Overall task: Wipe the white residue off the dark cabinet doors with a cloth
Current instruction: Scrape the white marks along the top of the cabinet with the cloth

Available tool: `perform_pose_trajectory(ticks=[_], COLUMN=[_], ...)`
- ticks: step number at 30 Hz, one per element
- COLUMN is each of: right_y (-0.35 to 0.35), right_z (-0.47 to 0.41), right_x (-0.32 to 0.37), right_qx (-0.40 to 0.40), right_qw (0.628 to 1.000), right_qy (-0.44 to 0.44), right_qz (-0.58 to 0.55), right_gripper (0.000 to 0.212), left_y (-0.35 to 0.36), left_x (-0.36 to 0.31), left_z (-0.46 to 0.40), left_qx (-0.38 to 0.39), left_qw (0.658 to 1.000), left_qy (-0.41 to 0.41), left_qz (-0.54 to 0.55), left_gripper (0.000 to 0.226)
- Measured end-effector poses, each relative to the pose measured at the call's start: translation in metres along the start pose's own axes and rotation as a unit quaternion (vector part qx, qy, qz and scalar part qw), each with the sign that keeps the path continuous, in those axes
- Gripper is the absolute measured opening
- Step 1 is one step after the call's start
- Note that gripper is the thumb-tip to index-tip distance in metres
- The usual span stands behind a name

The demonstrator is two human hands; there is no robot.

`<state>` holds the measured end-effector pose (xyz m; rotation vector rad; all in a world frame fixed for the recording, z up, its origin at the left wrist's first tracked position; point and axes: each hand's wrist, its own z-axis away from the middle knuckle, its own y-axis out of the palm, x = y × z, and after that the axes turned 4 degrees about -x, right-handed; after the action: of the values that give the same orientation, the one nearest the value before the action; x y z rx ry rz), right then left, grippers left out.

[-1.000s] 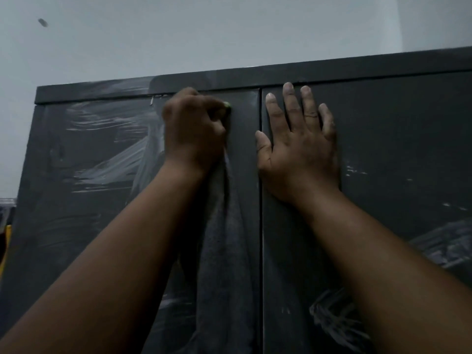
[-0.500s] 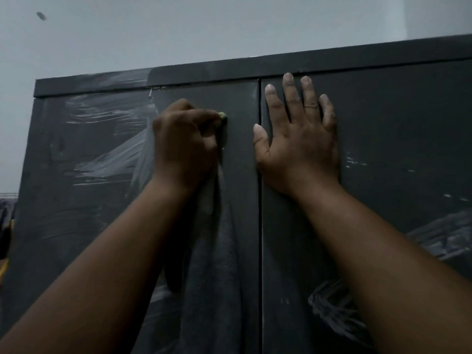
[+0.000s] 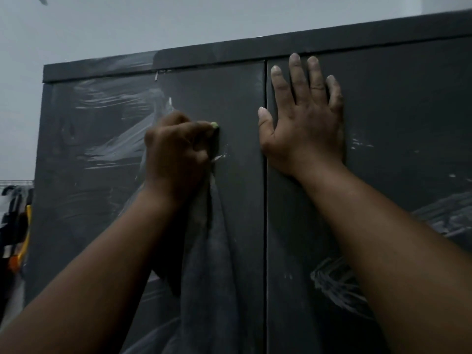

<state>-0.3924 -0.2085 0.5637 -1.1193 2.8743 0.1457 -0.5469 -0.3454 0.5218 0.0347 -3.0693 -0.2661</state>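
Observation:
Two dark cabinet doors fill the view, the left door [image 3: 235, 103] and the right door [image 3: 408, 103], split by a vertical seam. White residue [image 3: 112, 146] smears the left door's left half, and more streaks [image 3: 334, 282] mark the right door low down. My left hand [image 3: 176, 154] grips a dark grey cloth [image 3: 204, 277] bunched against the left door, with the cloth's tail hanging down. My right hand [image 3: 304, 121] lies flat with straight fingers on the right door, just right of the seam.
The cabinet's top rail [image 3: 281, 51] runs under a pale wall [image 3: 204, 19]. At the far left edge, beside the cabinet, hang dark items with a yellow-orange piece [image 3: 23, 241].
My left hand has slid down the left door with the cloth, away from the top rail. The right hand has stayed flat in its place on the right door.

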Motion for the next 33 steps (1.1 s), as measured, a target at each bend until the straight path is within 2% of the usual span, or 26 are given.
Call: perform_pose_trajectory(ticks=[2,4,10,12,15,18,25,30,33], right_y=[0.0,0.0,0.0,0.0,0.001,0.0,-0.002,-0.001,-0.001], right_z=[0.0,0.0,-0.001,0.0,0.001,0.0,0.01,0.017,0.017], right_x=[0.0,0.0,0.0,0.0,0.0,0.0,0.003,0.004,0.005], right_qx=[-0.003,-0.005,-0.005,-0.006,-0.005,-0.001,0.005,0.009,0.005], right_qw=[1.0,1.0,1.0,1.0,1.0,1.0,1.0,1.0,1.0], right_qy=[0.0,-0.001,0.0,0.0,-0.001,-0.001,-0.006,-0.017,-0.015], right_qz=[0.003,0.002,0.0,0.002,0.003,0.005,0.009,0.016,0.012], right_gripper=[0.071,0.071,0.071,0.071,0.071,0.071,0.073,0.073,0.073], left_y=[0.001,0.003,-0.001,-0.003,0.0,0.003,-0.005,-0.005,-0.001], left_x=[0.007,0.007,-0.013,-0.009,0.0,-0.001,-0.01,0.009,-0.002], left_z=[-0.014,-0.023,0.021,0.022,0.001,-0.014,0.034,0.001,0.002], left_qx=[-0.026,-0.027,0.052,0.039,-0.021,-0.025,0.06,-0.028,-0.01], left_qw=[0.998,0.998,0.998,0.999,0.998,0.997,0.998,0.998,0.999], left_qy=[-0.047,-0.061,0.026,0.01,-0.053,-0.073,0.014,-0.059,-0.042], left_qz=[-0.012,-0.02,0.007,0.009,-0.016,-0.031,0.026,-0.019,-0.003], left_gripper=[0.018,0.018,0.017,0.017,0.019,0.021,0.018,0.017,0.015])
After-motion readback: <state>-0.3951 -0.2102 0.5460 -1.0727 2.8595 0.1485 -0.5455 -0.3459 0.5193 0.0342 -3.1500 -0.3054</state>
